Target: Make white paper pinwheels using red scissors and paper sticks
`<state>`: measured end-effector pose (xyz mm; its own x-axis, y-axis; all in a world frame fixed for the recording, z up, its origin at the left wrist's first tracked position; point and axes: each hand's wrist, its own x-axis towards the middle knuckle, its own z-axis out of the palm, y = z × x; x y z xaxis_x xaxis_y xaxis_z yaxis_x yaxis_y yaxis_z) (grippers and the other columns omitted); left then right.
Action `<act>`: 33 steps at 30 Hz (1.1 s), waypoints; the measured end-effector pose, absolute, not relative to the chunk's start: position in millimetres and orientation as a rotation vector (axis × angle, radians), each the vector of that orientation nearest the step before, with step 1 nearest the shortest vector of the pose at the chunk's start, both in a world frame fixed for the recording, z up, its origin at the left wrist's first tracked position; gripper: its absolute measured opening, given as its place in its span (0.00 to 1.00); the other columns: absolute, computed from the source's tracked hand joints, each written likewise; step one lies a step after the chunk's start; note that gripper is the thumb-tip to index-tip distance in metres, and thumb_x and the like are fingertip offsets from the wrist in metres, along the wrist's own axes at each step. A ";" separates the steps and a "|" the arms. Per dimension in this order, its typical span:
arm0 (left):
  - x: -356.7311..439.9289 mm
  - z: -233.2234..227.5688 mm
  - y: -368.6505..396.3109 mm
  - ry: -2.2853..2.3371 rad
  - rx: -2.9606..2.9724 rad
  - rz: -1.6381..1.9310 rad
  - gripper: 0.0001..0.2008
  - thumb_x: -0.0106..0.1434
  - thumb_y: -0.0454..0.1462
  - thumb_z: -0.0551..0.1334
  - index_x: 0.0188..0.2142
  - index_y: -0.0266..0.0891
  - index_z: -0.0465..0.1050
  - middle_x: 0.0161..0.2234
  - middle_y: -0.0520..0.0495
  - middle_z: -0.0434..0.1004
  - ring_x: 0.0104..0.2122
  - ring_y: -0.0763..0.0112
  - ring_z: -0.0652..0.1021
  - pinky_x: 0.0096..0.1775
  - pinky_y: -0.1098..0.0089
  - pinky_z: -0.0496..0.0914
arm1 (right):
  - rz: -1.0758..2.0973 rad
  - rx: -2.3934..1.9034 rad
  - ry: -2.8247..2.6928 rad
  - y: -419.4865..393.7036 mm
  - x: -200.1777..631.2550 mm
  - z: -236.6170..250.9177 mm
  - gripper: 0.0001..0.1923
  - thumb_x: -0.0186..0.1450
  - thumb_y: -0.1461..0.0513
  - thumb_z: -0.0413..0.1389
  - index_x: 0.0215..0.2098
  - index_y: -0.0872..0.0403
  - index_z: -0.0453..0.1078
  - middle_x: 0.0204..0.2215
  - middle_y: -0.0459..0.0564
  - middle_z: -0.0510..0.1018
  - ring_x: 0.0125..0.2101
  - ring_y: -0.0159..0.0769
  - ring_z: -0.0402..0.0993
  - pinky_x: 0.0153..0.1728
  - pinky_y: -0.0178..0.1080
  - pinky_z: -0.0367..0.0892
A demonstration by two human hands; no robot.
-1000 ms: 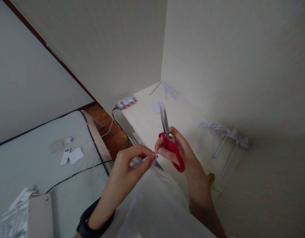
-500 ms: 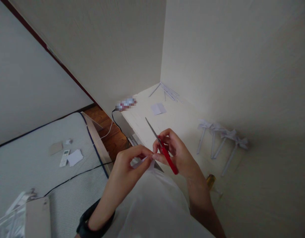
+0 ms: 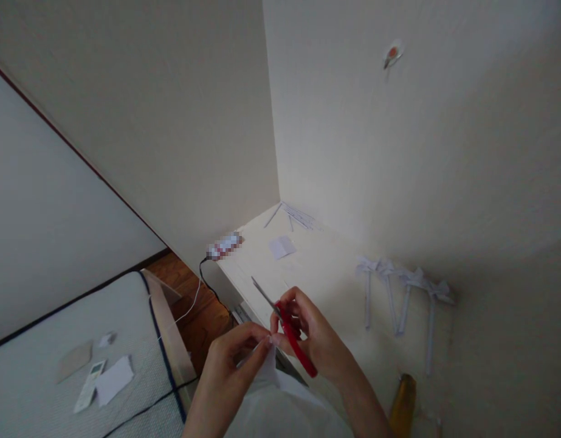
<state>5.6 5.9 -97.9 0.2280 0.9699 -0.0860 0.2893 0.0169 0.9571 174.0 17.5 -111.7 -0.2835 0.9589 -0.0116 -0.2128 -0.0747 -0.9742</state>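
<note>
My left hand (image 3: 232, 365) has thumb and forefinger pinched on a small piece of white paper (image 3: 268, 370), held above the table edge near my lap. Against those fingertips, the thumb and finger of my right hand (image 3: 323, 344) press at the paper's corner. Red-handled scissors (image 3: 296, 350) hang in my right hand, their metal blades pointing up and to the left, away from the paper. My fingers partly cover the paper, so its full shape is hidden.
On the white table (image 3: 326, 267) lie thin white sticks (image 3: 298, 216), a folded paper square (image 3: 282, 247) and several folded-paper shapes on sticks (image 3: 405, 280). A yellow-brown object (image 3: 403, 404) stands near right. Left are a power strip (image 3: 224, 246), mattress (image 3: 120, 322), remote (image 3: 89, 386) and paper sheets (image 3: 115, 380).
My view has tilted upward, so the table and both hands sit lower in the picture and a wall hook shows. The hold on the paper and scissors looks the same.
</note>
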 end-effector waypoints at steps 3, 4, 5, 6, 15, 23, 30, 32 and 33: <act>6.4 -95.8 8.5 1.257 1.514 0.836 0.11 0.61 0.41 0.63 0.27 0.39 0.78 0.27 0.47 0.81 0.29 0.68 0.77 0.32 0.74 0.69 | 1.477 -0.966 -1.252 18.2 173.6 -112.9 0.18 0.57 0.65 0.66 0.38 0.50 0.62 0.34 0.43 0.74 0.33 0.33 0.70 0.35 0.36 0.64; 6.6 -95.3 9.1 1.254 1.523 0.835 0.11 0.61 0.41 0.63 0.27 0.38 0.78 0.28 0.46 0.81 0.29 0.67 0.78 0.32 0.74 0.69 | 1.464 -0.971 -1.251 18.6 173.2 -113.6 0.18 0.57 0.65 0.66 0.38 0.50 0.62 0.34 0.43 0.75 0.33 0.32 0.70 0.35 0.36 0.64; 6.7 -94.9 9.4 1.257 1.527 0.834 0.12 0.61 0.42 0.63 0.27 0.38 0.78 0.28 0.46 0.81 0.29 0.67 0.78 0.32 0.74 0.69 | 1.456 -0.969 -1.242 19.0 172.8 -114.2 0.18 0.56 0.65 0.66 0.38 0.51 0.62 0.33 0.43 0.75 0.33 0.32 0.70 0.36 0.36 0.64; 6.9 -94.6 9.4 1.261 1.531 0.832 0.13 0.61 0.43 0.63 0.27 0.38 0.78 0.28 0.46 0.81 0.29 0.66 0.78 0.32 0.74 0.69 | 1.453 -0.959 -1.230 19.2 172.3 -114.7 0.18 0.56 0.65 0.67 0.38 0.51 0.62 0.33 0.43 0.75 0.33 0.33 0.70 0.36 0.36 0.64; 3.2 -95.6 5.1 1.238 1.610 0.754 0.16 0.65 0.47 0.61 0.31 0.38 0.78 0.33 0.43 0.82 0.34 0.64 0.80 0.37 0.73 0.71 | 1.520 -0.842 -1.135 17.5 169.9 -114.7 0.18 0.57 0.67 0.65 0.37 0.50 0.60 0.29 0.39 0.76 0.28 0.28 0.68 0.32 0.32 0.63; -5.8 -103.6 5.2 1.272 1.599 0.808 0.14 0.64 0.46 0.63 0.32 0.38 0.79 0.31 0.44 0.82 0.33 0.64 0.79 0.35 0.73 0.71 | 1.531 -0.829 -1.116 16.6 167.5 -109.0 0.21 0.55 0.64 0.68 0.36 0.50 0.59 0.30 0.40 0.76 0.31 0.30 0.71 0.36 0.35 0.63; -0.1 -96.4 -0.1 1.288 1.598 0.850 0.12 0.64 0.43 0.63 0.30 0.38 0.79 0.30 0.44 0.81 0.32 0.64 0.79 0.36 0.71 0.72 | 1.592 -0.818 -1.072 17.9 163.2 -119.8 0.23 0.53 0.62 0.69 0.36 0.48 0.59 0.30 0.40 0.75 0.30 0.32 0.71 0.34 0.37 0.64; 2.0 -94.8 -1.8 1.298 1.593 0.870 0.12 0.63 0.43 0.63 0.29 0.38 0.78 0.29 0.44 0.81 0.31 0.65 0.79 0.35 0.71 0.72 | 1.590 -0.814 -1.060 18.3 161.7 -123.9 0.23 0.53 0.62 0.69 0.37 0.48 0.58 0.29 0.40 0.75 0.28 0.32 0.70 0.33 0.37 0.63; 2.7 -94.7 -2.6 1.305 1.579 0.893 0.12 0.63 0.43 0.63 0.29 0.38 0.78 0.29 0.45 0.81 0.31 0.65 0.79 0.34 0.72 0.72 | 1.581 -0.814 -1.058 18.3 160.9 -125.1 0.23 0.53 0.62 0.69 0.37 0.48 0.59 0.29 0.40 0.75 0.28 0.32 0.69 0.32 0.37 0.63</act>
